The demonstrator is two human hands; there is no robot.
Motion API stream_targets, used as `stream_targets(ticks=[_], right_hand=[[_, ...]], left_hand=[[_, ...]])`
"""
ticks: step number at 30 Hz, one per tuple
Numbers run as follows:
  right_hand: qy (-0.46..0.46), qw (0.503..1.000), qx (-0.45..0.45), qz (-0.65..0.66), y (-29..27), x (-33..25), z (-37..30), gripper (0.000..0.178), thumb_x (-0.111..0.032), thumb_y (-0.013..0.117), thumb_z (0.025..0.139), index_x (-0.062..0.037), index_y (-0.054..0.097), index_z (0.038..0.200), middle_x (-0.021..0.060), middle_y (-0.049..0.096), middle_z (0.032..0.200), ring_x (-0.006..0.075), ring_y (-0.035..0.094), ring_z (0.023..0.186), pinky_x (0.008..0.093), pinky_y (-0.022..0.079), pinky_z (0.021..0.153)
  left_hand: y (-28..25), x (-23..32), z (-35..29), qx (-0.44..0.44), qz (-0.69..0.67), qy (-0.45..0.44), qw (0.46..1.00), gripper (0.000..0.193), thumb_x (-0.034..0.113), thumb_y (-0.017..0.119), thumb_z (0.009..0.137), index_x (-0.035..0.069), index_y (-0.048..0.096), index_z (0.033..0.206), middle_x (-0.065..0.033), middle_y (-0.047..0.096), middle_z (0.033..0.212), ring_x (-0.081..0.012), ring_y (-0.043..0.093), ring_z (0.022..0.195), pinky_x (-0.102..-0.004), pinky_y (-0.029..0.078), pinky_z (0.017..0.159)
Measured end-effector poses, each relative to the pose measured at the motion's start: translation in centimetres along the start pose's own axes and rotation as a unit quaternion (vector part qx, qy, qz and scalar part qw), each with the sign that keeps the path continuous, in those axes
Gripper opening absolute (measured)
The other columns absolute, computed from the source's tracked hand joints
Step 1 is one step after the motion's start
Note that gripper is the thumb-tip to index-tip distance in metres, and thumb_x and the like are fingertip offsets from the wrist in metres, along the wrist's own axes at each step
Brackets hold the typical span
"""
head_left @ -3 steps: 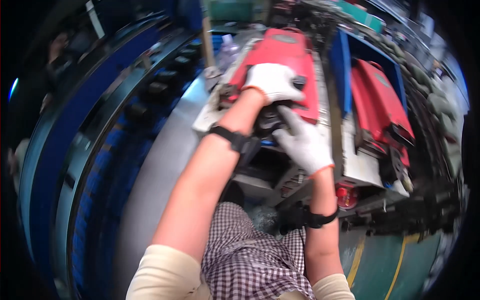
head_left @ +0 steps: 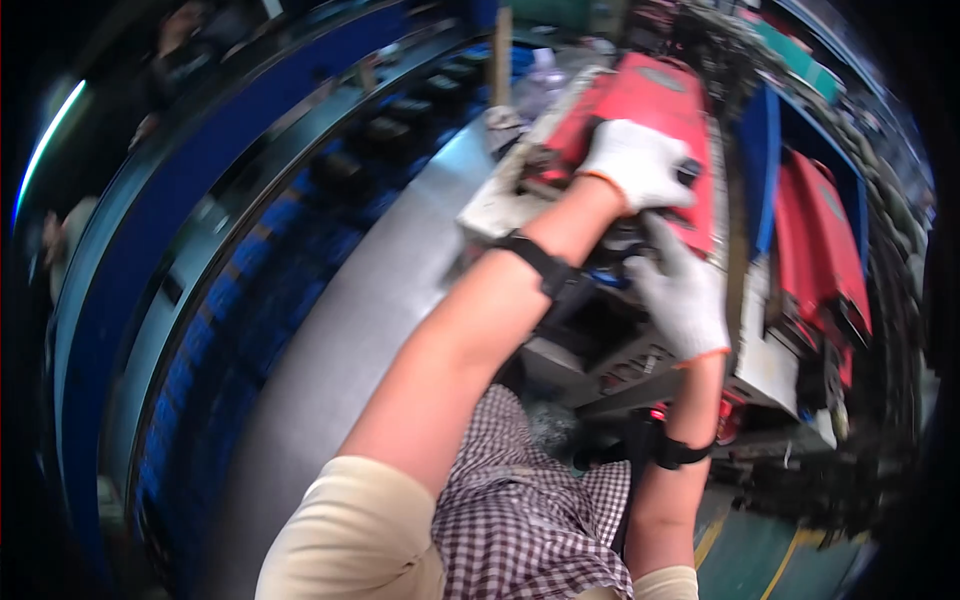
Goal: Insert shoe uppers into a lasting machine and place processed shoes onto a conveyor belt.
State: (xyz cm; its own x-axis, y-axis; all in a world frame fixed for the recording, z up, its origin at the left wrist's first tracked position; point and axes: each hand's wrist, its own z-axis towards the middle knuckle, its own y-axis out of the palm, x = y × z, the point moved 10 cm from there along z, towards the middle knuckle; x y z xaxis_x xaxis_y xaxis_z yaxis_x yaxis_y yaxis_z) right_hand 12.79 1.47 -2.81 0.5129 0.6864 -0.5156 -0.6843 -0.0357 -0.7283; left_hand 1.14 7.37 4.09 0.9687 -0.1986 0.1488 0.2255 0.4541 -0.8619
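Note:
My left hand point(head_left: 640, 165), in a white glove with an orange cuff, lies over a red machine cover point(head_left: 655, 95). Its fingers curl round a dark piece, of which a black round end point(head_left: 687, 172) sticks out on the right. Just below, my right hand point(head_left: 685, 295), gloved alike, has its thumb and fingers at a dark part point(head_left: 622, 240) by the cover's near end. That part is blurred and half hidden by the hands, so its kind cannot be told.
A second red cover point(head_left: 825, 240) rests to the right, beside a blue bin point(head_left: 762, 170). On the left, a grey metal surface point(head_left: 350, 320) runs alongside a blue rack point(head_left: 215, 330) of dark parts. A wooden post point(head_left: 501, 60) and a clear bottle point(head_left: 543, 80) stand behind. Another person point(head_left: 180, 50) is at far left.
The whole scene has shifted right in the picture as my head turned left. Both hands keep their places at the red cover and the dark part.

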Motion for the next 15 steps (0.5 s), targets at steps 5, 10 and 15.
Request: stream_targets(ticks=[5,10,15], right_hand=[[0.094,0.991,-0.095,0.020,1.9,1.2,0.1,0.052,-0.016,0.070,0.096,-0.0001,0.061,0.145,0.0255,0.075,0.118,0.0342,0.075,0.112,0.0405,0.055,0.096],[0.080,0.985,-0.083,0.126,2.7,1.7,0.0,0.055,-0.003,0.064,0.100,-0.0001,0.053,0.154,0.0162,0.065,0.148,0.0216,0.060,0.137,0.0332,0.042,0.117],[0.097,0.990,-0.073,0.069,1.1,4.0,-0.3,0.053,-0.013,0.061,0.105,-0.0094,0.053,0.158,0.0109,0.068,0.143,0.0135,0.061,0.122,0.0284,0.048,0.103]], left_hand=[[-3.2,-0.8,-10.2,0.284,-0.125,0.087,0.947,0.051,0.036,0.081,0.079,0.013,0.071,0.124,-0.0129,0.069,0.128,-0.0340,0.062,0.128,-0.0487,0.046,0.112],[-1.9,-8.1,-27.8,0.136,-0.065,-0.107,0.983,0.064,0.030,0.083,0.078,0.011,0.061,0.135,-0.0150,0.059,0.136,-0.0396,0.056,0.131,-0.0534,0.044,0.112],[-1.4,-12.2,-47.2,-0.057,0.025,-0.335,0.940,0.080,0.033,0.083,0.071,0.009,0.057,0.143,-0.0211,0.050,0.148,-0.0429,0.044,0.142,-0.0566,0.035,0.118]])
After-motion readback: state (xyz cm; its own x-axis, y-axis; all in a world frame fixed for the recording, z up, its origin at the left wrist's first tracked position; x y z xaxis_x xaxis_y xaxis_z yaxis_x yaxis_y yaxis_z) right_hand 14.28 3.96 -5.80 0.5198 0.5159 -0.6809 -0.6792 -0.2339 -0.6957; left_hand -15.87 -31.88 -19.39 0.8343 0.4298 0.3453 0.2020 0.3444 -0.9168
